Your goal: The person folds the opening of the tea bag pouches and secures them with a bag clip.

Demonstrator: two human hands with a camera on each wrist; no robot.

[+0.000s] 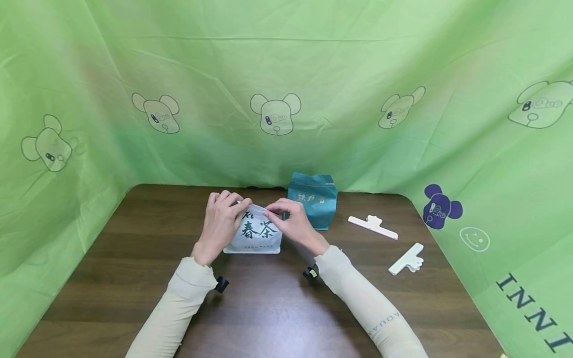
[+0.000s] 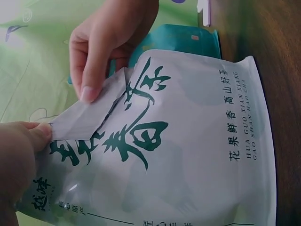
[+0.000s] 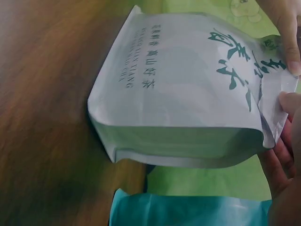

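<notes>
A white tea bag (image 1: 252, 242) with green characters stands on the table between my hands. Its top edge is folded over toward me, and the plain white flap (image 2: 87, 115) shows in the left wrist view. My left hand (image 1: 219, 221) pinches one end of this fold, thumb on the front. At the other end my right hand (image 1: 294, 222) pinches the flap, its thumb pressed on the front and the fingers behind. In the right wrist view, the green side gusset of the white bag (image 3: 174, 70) faces the camera.
Right behind my right hand stands a teal bag (image 1: 323, 206) with gold characters. Two white sealing clips, a farther one (image 1: 373, 227) and a nearer one (image 1: 406, 259), lie on the right of the brown table (image 1: 264, 308). A green printed curtain (image 1: 215, 64) surrounds the table's back and sides.
</notes>
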